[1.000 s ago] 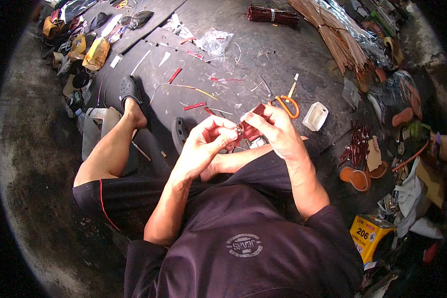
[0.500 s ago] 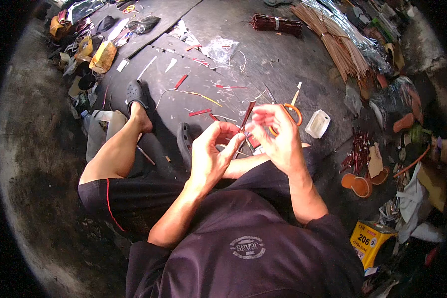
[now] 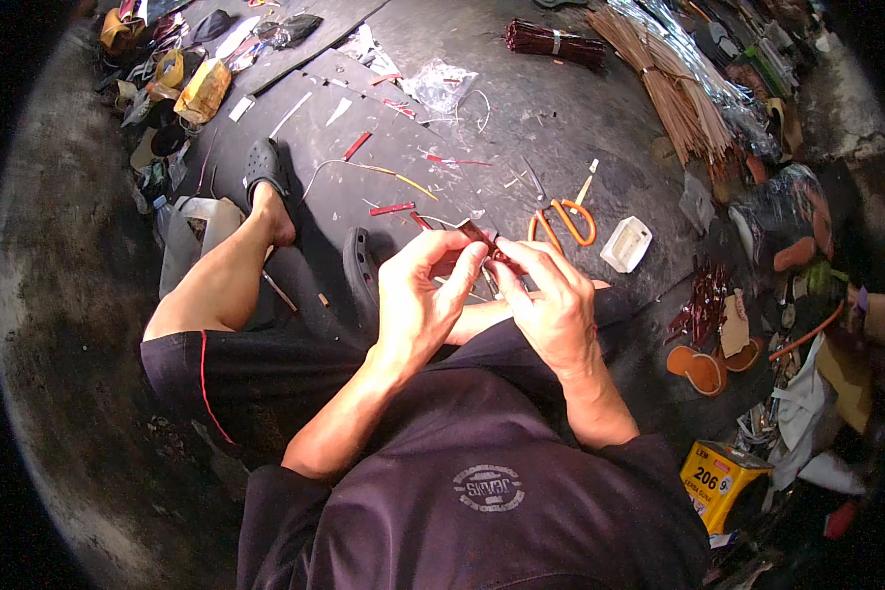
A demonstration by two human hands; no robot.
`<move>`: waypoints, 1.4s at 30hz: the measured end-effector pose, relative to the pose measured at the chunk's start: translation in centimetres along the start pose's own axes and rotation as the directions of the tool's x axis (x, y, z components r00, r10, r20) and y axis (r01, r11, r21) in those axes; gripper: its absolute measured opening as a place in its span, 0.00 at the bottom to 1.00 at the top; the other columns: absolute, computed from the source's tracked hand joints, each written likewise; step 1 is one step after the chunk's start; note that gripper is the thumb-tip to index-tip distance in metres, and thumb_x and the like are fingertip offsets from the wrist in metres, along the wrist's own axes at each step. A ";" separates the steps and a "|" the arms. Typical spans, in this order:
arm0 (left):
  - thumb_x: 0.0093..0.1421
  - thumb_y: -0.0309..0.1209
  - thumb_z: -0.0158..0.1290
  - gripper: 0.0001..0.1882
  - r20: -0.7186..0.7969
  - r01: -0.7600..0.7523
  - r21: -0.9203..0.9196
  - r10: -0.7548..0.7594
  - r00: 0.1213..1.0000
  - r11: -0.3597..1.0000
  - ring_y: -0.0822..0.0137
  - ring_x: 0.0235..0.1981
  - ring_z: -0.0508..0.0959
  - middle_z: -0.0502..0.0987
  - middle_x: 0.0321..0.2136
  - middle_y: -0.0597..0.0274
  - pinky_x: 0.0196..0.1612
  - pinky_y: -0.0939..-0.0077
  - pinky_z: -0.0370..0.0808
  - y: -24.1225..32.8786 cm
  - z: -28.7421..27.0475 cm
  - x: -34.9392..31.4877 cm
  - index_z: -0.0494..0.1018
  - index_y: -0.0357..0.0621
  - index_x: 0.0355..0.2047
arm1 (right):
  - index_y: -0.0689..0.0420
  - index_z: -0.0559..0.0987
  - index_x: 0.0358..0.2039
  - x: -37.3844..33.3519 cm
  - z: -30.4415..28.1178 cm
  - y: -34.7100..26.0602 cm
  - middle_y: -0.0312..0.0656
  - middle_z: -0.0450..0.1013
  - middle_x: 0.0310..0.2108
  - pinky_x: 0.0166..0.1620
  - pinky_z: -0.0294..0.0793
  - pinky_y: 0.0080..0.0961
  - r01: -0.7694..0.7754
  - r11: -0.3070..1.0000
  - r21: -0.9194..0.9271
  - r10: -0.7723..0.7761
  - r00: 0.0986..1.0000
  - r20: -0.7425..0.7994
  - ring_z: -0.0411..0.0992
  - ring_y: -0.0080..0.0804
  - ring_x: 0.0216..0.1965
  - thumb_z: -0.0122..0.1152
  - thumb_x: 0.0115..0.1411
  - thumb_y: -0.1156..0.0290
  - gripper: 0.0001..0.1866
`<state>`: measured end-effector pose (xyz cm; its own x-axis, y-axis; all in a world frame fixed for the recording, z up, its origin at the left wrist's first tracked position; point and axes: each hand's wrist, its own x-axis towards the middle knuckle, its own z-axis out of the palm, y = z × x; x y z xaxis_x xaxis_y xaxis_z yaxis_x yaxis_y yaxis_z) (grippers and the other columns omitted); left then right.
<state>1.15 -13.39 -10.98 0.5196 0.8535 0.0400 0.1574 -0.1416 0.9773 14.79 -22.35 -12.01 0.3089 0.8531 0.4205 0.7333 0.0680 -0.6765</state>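
Observation:
In front of my lap, my left hand [image 3: 421, 290] is closed, its thumb and fingers pinching a dark red-brown strip [image 3: 476, 234]. My right hand [image 3: 553, 300] meets it from the other side, thumb and forefinger pressed together at the strip's right end. The fingers hide much of the strip, and its exact kind cannot be made out. Just beyond my right hand lie orange-handled scissors [image 3: 578, 224] on the dark floor. Short red strips [image 3: 393, 209] and a thin wire with a yellow end [image 3: 413, 191] lie beyond my left hand.
A small white plastic tray [image 3: 626, 245] lies right of the scissors. Farther back are a dark red bundle [image 3: 553, 45] and long brown strips [image 3: 674, 88]. A yellow can [image 3: 723, 487] and brown sandal-shaped pieces [image 3: 700, 369] sit at right. A cut-open jerrycan [image 3: 199, 231] stands at left.
My right hand has come down and inward, and its fingers now pinch at the strip. The strip, upright before, is now tilted and lower between both hands.

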 end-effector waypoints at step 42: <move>0.61 0.24 0.56 0.07 0.188 0.179 -0.222 -0.138 0.972 0.958 0.74 0.35 0.79 0.80 0.32 0.63 0.39 0.76 0.75 -2.8 0.3 0.6 0.72 0.38 0.39 | 0.62 0.78 0.38 -1.3 1.7 1.2 0.43 0.77 0.34 0.38 0.78 0.25 -0.273 0.910 0.312 0.285 0.958 0.007 0.77 0.30 0.33 0.68 0.54 0.80 0.10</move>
<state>1.23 -12.64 -13.75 0.6412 0.7554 -0.1353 0.0575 0.1285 0.9900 14.23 -22.47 -14.34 0.5013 0.8404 0.2060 0.3943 -0.0100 -0.9189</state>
